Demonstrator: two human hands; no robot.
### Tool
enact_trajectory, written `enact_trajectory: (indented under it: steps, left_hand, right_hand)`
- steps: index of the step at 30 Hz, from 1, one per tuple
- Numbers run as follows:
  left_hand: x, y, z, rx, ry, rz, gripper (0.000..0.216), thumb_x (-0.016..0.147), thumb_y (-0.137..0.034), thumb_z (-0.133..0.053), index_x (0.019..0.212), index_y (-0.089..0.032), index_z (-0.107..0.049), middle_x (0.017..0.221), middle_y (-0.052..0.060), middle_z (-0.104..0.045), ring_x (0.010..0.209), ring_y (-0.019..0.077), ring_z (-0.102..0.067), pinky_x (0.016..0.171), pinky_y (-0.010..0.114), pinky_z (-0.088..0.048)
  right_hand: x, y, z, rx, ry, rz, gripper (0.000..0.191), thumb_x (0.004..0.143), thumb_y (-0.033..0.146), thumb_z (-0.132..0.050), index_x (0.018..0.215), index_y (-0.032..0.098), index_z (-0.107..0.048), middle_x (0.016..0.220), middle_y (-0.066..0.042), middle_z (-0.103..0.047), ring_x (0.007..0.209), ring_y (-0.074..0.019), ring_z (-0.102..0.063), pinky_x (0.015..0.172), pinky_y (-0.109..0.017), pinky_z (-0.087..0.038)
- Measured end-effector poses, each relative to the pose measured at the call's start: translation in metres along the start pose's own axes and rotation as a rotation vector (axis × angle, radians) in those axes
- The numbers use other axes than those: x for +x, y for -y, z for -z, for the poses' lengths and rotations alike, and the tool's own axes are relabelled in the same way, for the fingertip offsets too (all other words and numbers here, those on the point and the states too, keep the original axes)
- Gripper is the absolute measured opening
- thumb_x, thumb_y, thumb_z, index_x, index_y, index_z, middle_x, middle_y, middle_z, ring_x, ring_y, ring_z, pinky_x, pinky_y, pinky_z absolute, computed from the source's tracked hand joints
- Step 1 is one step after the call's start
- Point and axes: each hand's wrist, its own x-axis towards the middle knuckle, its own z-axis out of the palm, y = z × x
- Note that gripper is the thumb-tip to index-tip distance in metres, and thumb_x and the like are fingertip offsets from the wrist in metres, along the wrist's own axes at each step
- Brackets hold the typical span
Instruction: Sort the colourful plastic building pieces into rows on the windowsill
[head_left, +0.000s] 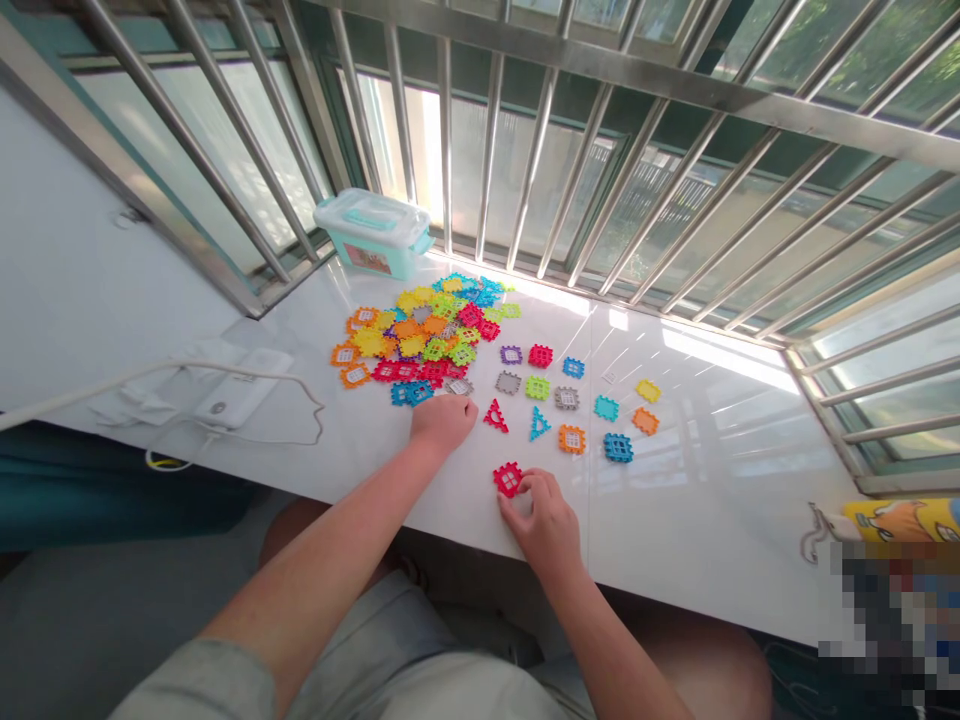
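Observation:
My right hand (546, 510) pinches a red square interlocking plastic tile (508, 480) with a window pattern, near the front edge of the table. My left hand (444, 420) is closed, its fingers curled, resting at the near side of a heap of colourful tiles (409, 330). Whatever it may hold is hidden. Just beyond its knuckles lies a grey tile (459, 387), and a blue tile pair (412, 392) is at its left. Between and beyond my hands lie a red triangle piece (495, 416) and a blue triangle piece (539, 424).
Sorted tiles spread to the right, among them an orange tile (571, 439), a blue stack (618, 447) and a yellow tile (648, 391). A lidded turquoise box (375, 235) stands by the metal bars. At left lies a white power strip (236, 395) with cables.

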Motion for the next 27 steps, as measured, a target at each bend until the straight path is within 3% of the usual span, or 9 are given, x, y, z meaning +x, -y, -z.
enact_trajectory:
  steps: [21, 27]
  left_hand:
    - [0.0012, 0.0016, -0.0038, 0.01, -0.009, -0.009, 0.053, 0.101, -0.039, -0.032, 0.098, -0.022, -0.082, 0.097, 0.012, -0.077, 0.091, 0.0277, -0.07, 0.077, 0.035, -0.048]
    - [0.0014, 0.0017, -0.0049, 0.018, -0.016, -0.005, 0.052, 0.1, -0.038, -0.033, 0.098, -0.022, -0.082, 0.096, 0.012, -0.077, 0.089, 0.0274, -0.07, 0.076, 0.035, -0.048]
  right_hand:
    - [-0.0002, -0.0026, -0.0007, 0.021, -0.056, -0.037, 0.025, 0.095, 0.046, -0.068, 0.096, 0.025, -0.054, 0.107, -0.006, -0.064, 0.093, -0.0206, -0.066, 0.07, -0.028, -0.051]
    - [-0.001, -0.0067, -0.0015, 0.053, -0.054, -0.029, 0.025, 0.096, 0.047, -0.067, 0.095, 0.025, -0.054, 0.103, -0.005, -0.066, 0.082, -0.0182, -0.065, 0.069, -0.029, -0.05]
